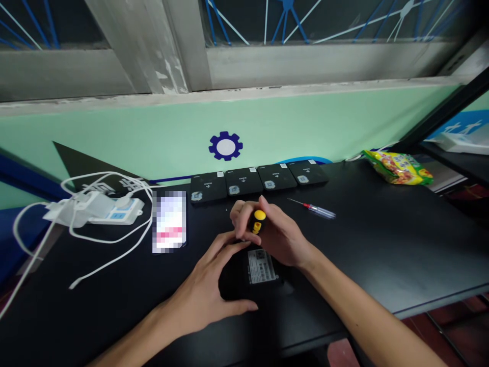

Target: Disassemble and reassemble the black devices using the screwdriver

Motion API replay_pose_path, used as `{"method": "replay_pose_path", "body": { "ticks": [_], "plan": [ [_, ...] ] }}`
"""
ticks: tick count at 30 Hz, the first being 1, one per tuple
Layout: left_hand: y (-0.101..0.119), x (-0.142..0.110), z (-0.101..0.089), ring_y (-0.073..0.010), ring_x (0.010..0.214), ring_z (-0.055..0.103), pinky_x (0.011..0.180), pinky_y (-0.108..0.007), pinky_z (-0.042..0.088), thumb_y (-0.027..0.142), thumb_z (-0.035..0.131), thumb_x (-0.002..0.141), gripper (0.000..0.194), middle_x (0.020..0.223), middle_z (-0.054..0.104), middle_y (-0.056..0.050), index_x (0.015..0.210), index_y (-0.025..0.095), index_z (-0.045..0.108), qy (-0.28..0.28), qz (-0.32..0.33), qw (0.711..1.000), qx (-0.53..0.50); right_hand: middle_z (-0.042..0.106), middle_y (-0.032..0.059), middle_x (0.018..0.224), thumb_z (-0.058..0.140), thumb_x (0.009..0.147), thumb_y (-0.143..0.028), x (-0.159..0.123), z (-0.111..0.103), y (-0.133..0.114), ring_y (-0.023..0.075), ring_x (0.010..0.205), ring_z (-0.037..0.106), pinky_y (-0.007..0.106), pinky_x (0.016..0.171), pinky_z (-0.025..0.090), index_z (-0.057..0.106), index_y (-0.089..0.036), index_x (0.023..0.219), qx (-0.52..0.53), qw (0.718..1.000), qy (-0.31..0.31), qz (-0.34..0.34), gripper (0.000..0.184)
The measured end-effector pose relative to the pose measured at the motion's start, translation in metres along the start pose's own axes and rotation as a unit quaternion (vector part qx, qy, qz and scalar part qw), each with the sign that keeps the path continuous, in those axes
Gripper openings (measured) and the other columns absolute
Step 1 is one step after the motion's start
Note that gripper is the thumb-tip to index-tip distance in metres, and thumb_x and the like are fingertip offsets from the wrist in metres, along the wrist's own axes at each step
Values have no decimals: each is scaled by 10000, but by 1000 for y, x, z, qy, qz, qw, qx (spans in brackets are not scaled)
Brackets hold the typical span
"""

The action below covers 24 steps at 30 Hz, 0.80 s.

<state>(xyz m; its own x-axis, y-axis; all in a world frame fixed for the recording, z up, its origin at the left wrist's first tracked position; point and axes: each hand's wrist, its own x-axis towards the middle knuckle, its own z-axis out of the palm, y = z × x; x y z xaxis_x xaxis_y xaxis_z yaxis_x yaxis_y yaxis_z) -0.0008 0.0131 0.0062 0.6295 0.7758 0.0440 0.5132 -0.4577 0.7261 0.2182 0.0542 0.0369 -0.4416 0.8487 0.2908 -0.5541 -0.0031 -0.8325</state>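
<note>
A flat black box with a white printed label lies on the black table in front of me. My left hand spans it from the left, fingers at its far edge and thumb at its near edge. Above the far side of the box, my right hand is closed around a screwdriver with a yellow and black handle. The handle stands roughly upright; its shaft and tip are hidden beneath the hand.
Several similar black boxes line the wall. A clear-handled screwdriver lies right of my hands. Leftward are a lit phone, a white power strip and loose white cables. A yellow-green snack bag sits back right.
</note>
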Motion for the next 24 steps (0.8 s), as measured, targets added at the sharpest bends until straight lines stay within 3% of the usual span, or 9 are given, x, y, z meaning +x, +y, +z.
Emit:
{"method": "replay_pose_path", "body": {
  "ticks": [2,4,6,8,12,15,18,21,24],
  "plan": [
    [1,0,0,-414,1546,510,1257,-664,490,455,1001,804,982,1668,476,-78,1617,458,450,-1,4,1000,-4,537,18,873,437,1142,-593,0,0,1,162,658,403,352,746,376,774,-187,1022,19,1000,-7,8,542],
    [2,1,-1,-400,1532,518,1255,-651,493,446,1003,802,970,1643,485,-74,1602,460,455,-3,6,1000,-6,528,-1,891,571,1080,-559,0,0,2,132,606,349,334,685,325,709,-196,1037,55,998,-14,14,391],
    [2,1,-1,-390,1516,530,1252,-637,501,440,1003,801,944,1619,500,-70,1581,451,473,-2,3,1000,-7,538,-7,896,686,1021,-475,0,1,2,122,601,364,317,656,296,642,-206,1009,77,997,-13,20,273],
    [3,1,0,-383,1505,545,1255,-622,505,436,1001,801,921,1609,514,-66,1568,440,492,0,3,1000,-5,559,-10,837,682,1046,-438,-1,2,1,138,613,398,312,643,294,622,-213,1007,69,997,-2,25,235],
    [3,1,0,-393,1537,524,1268,-630,494,422,1000,803,967,1660,486,-72,1608,442,464,-3,1,1000,1,440,-52,608,495,1141,-553,-2,2,0,160,580,329,324,647,302,654,-205,926,38,999,9,30,439],
    [2,1,-1,-399,1573,479,1279,-649,473,416,995,813,1004,1690,454,-72,1637,458,424,-12,1,1000,1,369,-70,607,474,1106,-634,-2,0,0,160,584,271,331,664,306,660,-204,953,53,998,-7,36,494],
    [2,1,0,-391,1551,503,1267,-633,490,427,995,814,998,1657,485,-70,1632,457,424,-11,6,1000,-5,437,-61,662,661,1000,-523,-2,-1,0,161,615,284,323,669,306,599,-229,1007,83,996,-18,42,301],
    [1,0,0,-398,1513,540,1245,-649,508,448,990,817,959,1630,505,-84,1611,439,451,-5,7,1000,-1,538,-23,728,671,998,-420,0,0,0,158,622,350,318,653,307,616,-219,958,78,996,-17,33,212],
    [1,0,0,-407,1503,552,1239,-666,508,465,998,803,974,1636,506,-87,1613,439,457,-2,3,1000,4,582,32,803,533,1094,-434,0,0,0,161,646,407,334,662,327,708,-165,855,41,999,-27,15,400]
  ]
}}
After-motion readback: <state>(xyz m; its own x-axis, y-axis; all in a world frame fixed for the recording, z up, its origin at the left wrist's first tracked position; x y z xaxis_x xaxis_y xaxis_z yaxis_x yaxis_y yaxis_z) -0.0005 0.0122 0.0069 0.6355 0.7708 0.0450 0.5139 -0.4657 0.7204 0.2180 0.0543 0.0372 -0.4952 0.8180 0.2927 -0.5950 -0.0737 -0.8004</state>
